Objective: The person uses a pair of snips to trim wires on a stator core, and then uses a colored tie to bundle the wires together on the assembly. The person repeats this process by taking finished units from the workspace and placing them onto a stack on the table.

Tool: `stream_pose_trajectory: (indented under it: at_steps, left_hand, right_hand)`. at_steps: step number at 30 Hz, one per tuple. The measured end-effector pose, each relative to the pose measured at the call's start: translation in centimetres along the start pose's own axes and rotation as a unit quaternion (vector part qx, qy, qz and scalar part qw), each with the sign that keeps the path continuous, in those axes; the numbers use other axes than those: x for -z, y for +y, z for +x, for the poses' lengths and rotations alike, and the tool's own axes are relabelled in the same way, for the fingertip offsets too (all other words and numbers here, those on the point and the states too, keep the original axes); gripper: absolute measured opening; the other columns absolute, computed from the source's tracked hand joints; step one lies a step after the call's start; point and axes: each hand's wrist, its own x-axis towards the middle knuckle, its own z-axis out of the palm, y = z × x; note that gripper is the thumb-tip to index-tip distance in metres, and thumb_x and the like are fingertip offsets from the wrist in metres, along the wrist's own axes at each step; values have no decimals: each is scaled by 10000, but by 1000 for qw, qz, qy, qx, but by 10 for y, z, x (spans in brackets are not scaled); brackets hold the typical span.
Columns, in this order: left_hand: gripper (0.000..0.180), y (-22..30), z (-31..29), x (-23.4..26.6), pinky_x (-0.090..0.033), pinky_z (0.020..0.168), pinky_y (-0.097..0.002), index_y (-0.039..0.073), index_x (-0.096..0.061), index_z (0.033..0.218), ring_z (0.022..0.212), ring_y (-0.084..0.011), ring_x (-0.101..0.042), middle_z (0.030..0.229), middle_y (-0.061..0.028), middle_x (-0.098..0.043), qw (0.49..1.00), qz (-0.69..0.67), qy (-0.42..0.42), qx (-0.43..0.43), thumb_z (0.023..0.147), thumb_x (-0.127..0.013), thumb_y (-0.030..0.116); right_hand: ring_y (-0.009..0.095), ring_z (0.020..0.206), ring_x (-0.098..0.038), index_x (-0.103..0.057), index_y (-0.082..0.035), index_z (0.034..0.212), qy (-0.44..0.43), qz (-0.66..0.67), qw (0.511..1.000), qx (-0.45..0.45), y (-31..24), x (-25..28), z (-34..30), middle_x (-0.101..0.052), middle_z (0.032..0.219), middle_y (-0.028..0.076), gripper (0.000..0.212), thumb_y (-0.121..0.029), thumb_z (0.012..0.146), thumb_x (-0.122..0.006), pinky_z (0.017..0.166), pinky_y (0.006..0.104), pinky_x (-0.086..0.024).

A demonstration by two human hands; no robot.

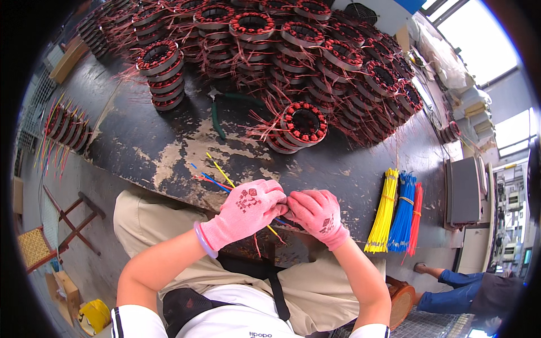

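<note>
My left hand (247,207), in a pink glove, is closed on thin insulated wires. A yellow wire (220,169), a blue wire (204,175) and a red wire stick out past its far left side, and more wire ends hang below it toward my lap. My right hand (320,215), gloved likewise, is closed in a pinch, its fingertips meeting those of the left. What lies between the fingertips is hidden. Both hands are at the table's near edge. Beyond them stands a short stack of motor stators (304,125) with red copper windings and loose copper leads.
Tall stacks of wound stators (252,27) crowd the far side of the dark, worn table (135,135). Green-handled pliers (217,119) lie left of centre. Yellow (383,211), blue (402,213) and red wire bundles (416,217) lie at right. Another person (456,293) is at lower right.
</note>
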Motion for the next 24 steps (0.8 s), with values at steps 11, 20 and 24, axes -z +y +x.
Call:
stream_pose_trajectory:
  at_steps: [11,20,24]
  left_hand:
    - [101,1,2,2,-531,761,-397,91,-673,914,869,-275,-647,940,-34,-660,1000,-21,4,-21,823,-716,90]
    - [94,2,2,3,-532,769,-391,93,-685,902,868,-272,-653,933,-41,-668,1000,-29,-4,5,812,-707,81]
    - [106,2,3,3,-534,774,-398,93,-684,911,878,-282,-656,945,-49,-670,1000,-28,-14,3,809,-707,77]
  right_hand:
    - [71,723,-587,-689,-64,1010,-150,502,708,-474,-16,21,19,-669,833,2,169,-207,921,-698,662,255,-477]
    - [221,830,-664,-692,-135,1060,5,9,979,-205,-33,26,9,-684,946,22,342,-267,769,-814,729,364,-531]
    - [245,818,-669,-708,-106,1093,-15,35,982,-184,-26,15,6,-688,930,25,305,-235,823,-769,736,370,-532]
